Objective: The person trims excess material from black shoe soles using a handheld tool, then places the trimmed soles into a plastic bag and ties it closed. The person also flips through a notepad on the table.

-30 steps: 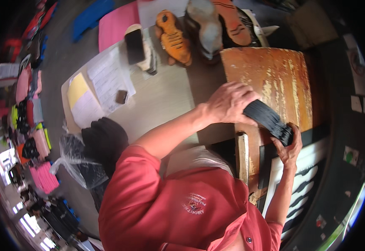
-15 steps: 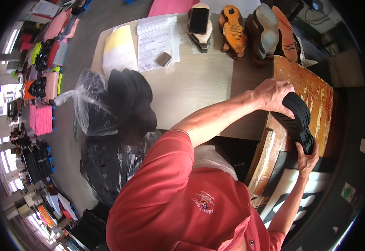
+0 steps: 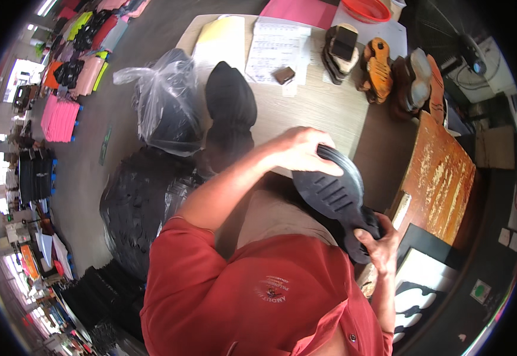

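Between my two hands is a stack of black shoe-sole pieces with slits across the broad end. My left hand grips that broad end, its thumb on the top face. My right hand is wrapped round the narrower end, thumb on top and the other fingers mostly hidden. The stack is tilted, in front of my body and near the table's right edge. On the table, left of my left forearm, stands a pile of black sole pieces. Beside it is a clear plastic bag with dark pieces inside.
Several sole-shaped cutting dies or patterns, one of them orange, stand at the back right. A phone lies on one. Papers lie at the back. A worn wooden board is at right; a large black bag sits at left.
Both hands have brought the stack of sole pieces leftward from over the wooden board to in front of my body. Its slitted face now shows more fully. My view has shifted too.
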{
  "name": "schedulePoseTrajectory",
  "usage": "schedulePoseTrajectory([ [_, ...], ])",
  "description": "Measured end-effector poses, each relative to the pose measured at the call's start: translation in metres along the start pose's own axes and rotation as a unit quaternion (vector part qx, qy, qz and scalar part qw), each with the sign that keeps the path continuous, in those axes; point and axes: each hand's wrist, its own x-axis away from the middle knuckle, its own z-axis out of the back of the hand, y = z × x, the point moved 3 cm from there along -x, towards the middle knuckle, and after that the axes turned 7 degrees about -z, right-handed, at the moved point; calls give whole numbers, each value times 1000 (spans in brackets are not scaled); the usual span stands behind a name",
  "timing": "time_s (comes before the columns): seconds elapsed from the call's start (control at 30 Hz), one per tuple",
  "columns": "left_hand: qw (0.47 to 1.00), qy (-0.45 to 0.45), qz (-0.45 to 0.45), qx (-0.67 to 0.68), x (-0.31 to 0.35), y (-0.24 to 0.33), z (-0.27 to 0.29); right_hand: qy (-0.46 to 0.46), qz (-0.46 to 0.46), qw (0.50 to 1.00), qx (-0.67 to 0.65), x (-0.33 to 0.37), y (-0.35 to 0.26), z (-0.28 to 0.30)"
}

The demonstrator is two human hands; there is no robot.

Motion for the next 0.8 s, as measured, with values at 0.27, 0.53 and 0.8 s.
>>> schedulePoseTrajectory([
  [0.27,876,374,-66,299,126,-73,139,-143,22,972,-183,-19,-113,-178],
  [0.53,865,470,88,151,69,-189,209,-140,39,985,-91,-52,-191,-295],
  [0.8,912,379,94,123,54,-191,225,-116,54,992,1,-47,-207,-305],
])
